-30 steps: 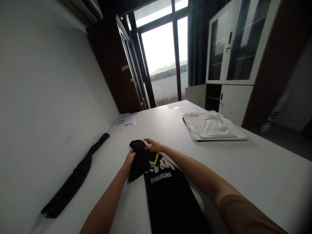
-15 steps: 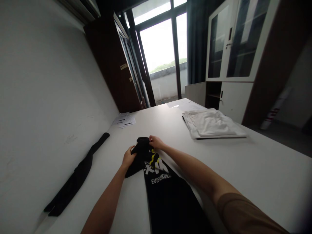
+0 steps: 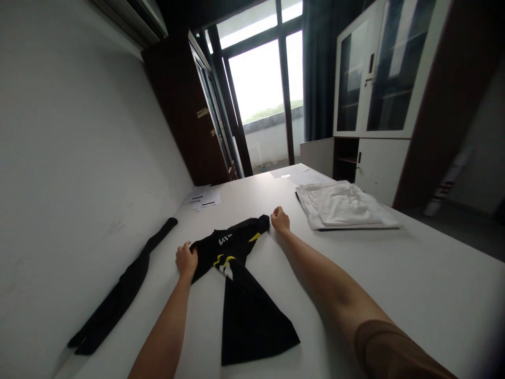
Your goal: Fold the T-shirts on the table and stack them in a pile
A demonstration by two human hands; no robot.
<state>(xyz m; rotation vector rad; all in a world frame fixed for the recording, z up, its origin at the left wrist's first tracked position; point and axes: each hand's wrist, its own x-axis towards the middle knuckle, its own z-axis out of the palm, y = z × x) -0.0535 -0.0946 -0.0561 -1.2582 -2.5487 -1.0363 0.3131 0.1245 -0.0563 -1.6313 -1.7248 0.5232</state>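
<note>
A black printed garment (image 3: 256, 310) with white lettering and yellow marks lies bunched and twisted on the white table (image 3: 327, 295). Its upper part stretches sideways between my hands, while the wider lower part fans out towards me. My left hand (image 3: 187, 260) grips the left edge, fingers curled over the cloth. At the far right end of the fabric, my right hand (image 3: 280, 219) is closed with its fingertips against the rolled edge; the exact pinch is hard to see. The garment's full shape is hidden by folds.
Another long black folded cloth (image 3: 122, 295) lies along the wall at left. A stack of white folded fabric (image 3: 343, 205) sits at the right. Papers (image 3: 203, 198) lie at the back left, and a cabinet (image 3: 373, 79) stands beyond the table.
My hands have moved apart, left hand leftward and right hand rightward. The garment's upper part now spreads between them, and its lower part has been pulled away from me, its bottom edge now showing.
</note>
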